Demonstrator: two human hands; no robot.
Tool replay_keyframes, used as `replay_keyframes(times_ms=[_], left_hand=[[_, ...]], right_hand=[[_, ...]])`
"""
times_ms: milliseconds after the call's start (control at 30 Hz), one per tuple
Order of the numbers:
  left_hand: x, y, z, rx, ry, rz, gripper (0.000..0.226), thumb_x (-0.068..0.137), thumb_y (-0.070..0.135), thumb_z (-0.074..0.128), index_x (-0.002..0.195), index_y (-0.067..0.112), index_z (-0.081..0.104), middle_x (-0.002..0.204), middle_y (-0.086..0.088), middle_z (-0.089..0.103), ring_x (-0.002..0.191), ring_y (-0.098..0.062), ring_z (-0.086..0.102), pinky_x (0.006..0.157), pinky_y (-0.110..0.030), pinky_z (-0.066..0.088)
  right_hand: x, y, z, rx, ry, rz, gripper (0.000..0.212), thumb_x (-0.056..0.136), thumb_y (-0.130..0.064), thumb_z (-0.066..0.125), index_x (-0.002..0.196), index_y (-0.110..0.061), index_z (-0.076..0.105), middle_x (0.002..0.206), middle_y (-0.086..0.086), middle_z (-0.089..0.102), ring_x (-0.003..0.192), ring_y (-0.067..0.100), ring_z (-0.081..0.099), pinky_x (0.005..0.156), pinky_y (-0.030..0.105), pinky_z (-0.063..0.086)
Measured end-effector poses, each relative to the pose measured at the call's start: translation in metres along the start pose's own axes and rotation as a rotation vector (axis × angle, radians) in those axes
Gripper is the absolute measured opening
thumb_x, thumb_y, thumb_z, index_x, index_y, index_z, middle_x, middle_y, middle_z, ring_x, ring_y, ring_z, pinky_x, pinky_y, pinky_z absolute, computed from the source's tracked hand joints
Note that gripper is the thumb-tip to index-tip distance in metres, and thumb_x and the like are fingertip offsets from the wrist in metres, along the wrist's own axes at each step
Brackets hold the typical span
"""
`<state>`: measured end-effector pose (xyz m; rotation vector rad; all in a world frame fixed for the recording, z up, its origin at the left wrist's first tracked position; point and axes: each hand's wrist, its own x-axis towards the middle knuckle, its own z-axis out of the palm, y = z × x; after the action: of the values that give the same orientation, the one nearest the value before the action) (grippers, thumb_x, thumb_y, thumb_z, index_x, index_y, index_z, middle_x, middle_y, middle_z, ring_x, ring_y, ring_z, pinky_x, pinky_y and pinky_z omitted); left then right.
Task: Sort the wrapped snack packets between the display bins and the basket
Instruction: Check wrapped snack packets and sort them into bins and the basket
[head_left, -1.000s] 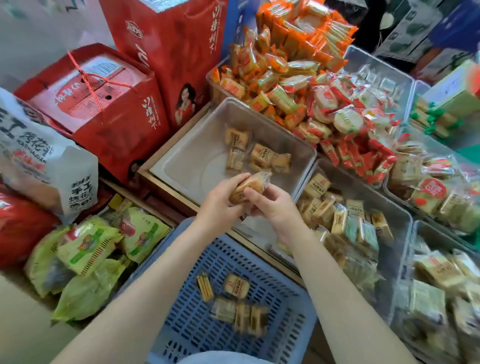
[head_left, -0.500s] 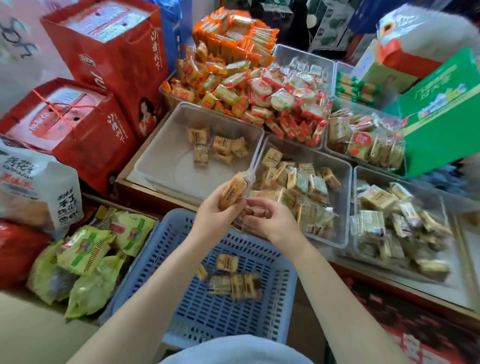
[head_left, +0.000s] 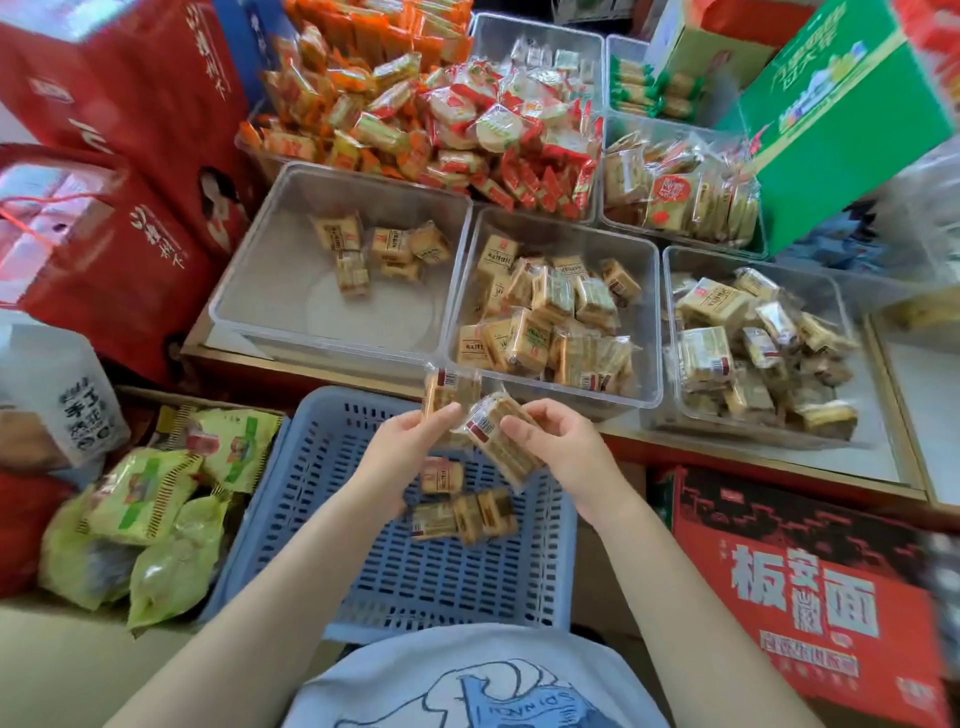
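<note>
Wood-edged counter (head_left: 769, 460) w/ red cartons (head_left: 119, 249) left, green box (head_left: 841, 124) right; daylight, bright.

- basket (head_left: 322, 525) under the hands: blue perforated plastic, matt
- bins (head_left: 332, 332) beyond: clear smooth plastic
- packet (head_left: 493, 436) in right hand (head_left: 563, 457): glossy clear film
- box (head_left: 810, 597) right of it: printed cardboard

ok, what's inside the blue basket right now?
The blue basket holds a small cluster of wrapped packets on its slotted floor. The left hand and forearm cover part of the cluster, so an exact count isn't possible.
</note>
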<state>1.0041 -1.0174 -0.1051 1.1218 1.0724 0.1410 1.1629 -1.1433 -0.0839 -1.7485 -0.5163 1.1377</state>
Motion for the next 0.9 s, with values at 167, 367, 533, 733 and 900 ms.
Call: replay_keyframes(times_ms=[167, 367, 533, 733, 900], left_hand=[[-0.006, -0.010, 0.000, -0.068, -0.116, 0.038, 0.034, 0.095, 0.020, 0.070, 0.128, 0.016, 0.063, 0.119, -0.009, 0.074, 0.110, -0.026, 0.072, 0.097, -0.044, 0.057], [-0.024, -0.006, 0.002, -0.128, -0.251, 0.044, 0.047, 0.087, 0.035, 0.070, 0.129, 0.019, 0.056, 0.119, -0.011, 0.073, 0.108, -0.027, 0.072, 0.090, -0.048, 0.060], [-0.030, -0.012, 0.005, -0.069, -0.126, 0.095, 0.051, 0.078, 0.047, 0.074, 0.116, 0.014, 0.065, 0.106, -0.009, 0.077, 0.101, -0.028, 0.074, 0.091, -0.050, 0.059], [-0.030, -0.017, 0.004, -0.096, -0.079, 0.128, 0.045, 0.071, 0.039, 0.083, 0.108, 0.016, 0.071, 0.104, -0.011, 0.077, 0.101, -0.032, 0.073, 0.086, -0.049, 0.061], [-0.030, -0.015, -0.004, -0.177, -0.178, 0.081, 0.039, 0.073, 0.023, 0.087, 0.107, 0.013, 0.070, 0.110, -0.020, 0.074, 0.101, -0.037, 0.072, 0.086, -0.053, 0.060]], right_hand=[[-0.002, 0.004, -0.010, 0.394, 0.058, 0.109, 0.052, 0.077, -0.031, 0.078, 0.120, -0.006, 0.062, 0.117, 0.019, 0.073, 0.107, 0.034, 0.071, 0.092, 0.050, 0.058], [-0.017, -0.001, -0.005, 0.205, -0.257, 0.154, 0.045, 0.096, -0.012, 0.068, 0.135, -0.028, 0.052, 0.120, 0.012, 0.071, 0.110, 0.028, 0.071, 0.093, 0.049, 0.059], [-0.024, -0.004, 0.011, 0.055, -0.197, 0.147, 0.024, 0.103, -0.033, 0.057, 0.124, -0.021, 0.057, 0.119, 0.011, 0.071, 0.103, 0.018, 0.070, 0.089, 0.037, 0.057], [-0.021, -0.006, 0.017, 0.013, -0.060, 0.173, 0.025, 0.101, -0.040, 0.059, 0.113, -0.019, 0.064, 0.118, 0.010, 0.071, 0.115, 0.027, 0.065, 0.105, 0.050, 0.050], [-0.026, -0.008, 0.021, -0.034, -0.010, 0.148, 0.025, 0.100, -0.032, 0.061, 0.106, -0.009, 0.066, 0.095, 0.008, 0.070, 0.091, 0.020, 0.065, 0.081, 0.034, 0.051]])
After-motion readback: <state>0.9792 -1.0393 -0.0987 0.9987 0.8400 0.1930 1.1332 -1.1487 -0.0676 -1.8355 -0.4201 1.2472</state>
